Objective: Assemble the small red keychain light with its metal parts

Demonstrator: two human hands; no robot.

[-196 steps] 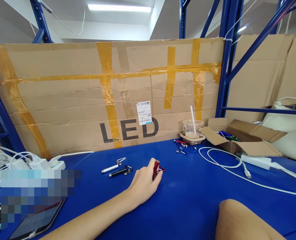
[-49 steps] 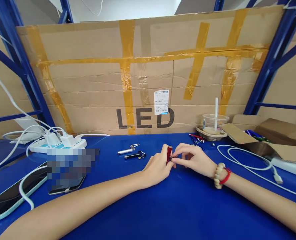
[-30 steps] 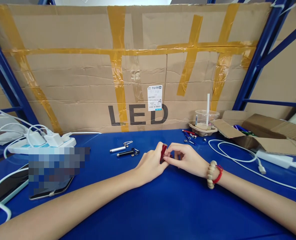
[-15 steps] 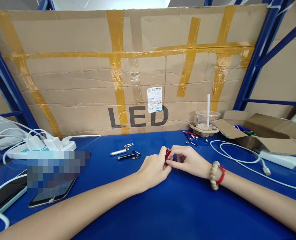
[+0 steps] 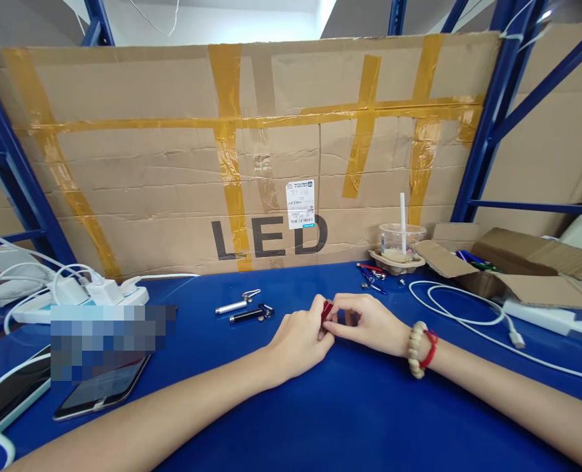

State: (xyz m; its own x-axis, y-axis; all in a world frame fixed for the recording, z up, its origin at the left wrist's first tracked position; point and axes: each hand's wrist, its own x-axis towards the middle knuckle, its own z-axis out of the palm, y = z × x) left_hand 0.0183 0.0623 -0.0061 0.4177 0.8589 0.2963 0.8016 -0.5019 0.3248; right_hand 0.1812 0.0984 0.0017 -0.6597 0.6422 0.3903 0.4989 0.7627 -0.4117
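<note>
Near the middle of the blue table (image 5: 350, 419), my left hand (image 5: 301, 341) is closed round a small red object (image 5: 326, 310), whose upper end shows between the fingers. My right hand (image 5: 364, 321), with a beaded bracelet and a red cord at the wrist, meets it from the right. Its thumb and fingertips are pinched together at the red object; whatever lies between them is too small to make out. Left of my hands lie a silver cylinder (image 5: 231, 307) and a black cylinder (image 5: 246, 316), each with a metal clip beside it.
At the back right are red and blue pieces (image 5: 373, 275), a plastic cup (image 5: 402, 239) with a straw, and an open cardboard box (image 5: 541, 288). A white cable (image 5: 455, 318) curls there. A power strip (image 5: 134, 298) and a phone (image 5: 101, 388) lie left.
The camera view has tilted up slightly, so the table and hands appear lower. Both hands stay together at the red object, with little visible change in grip.
</note>
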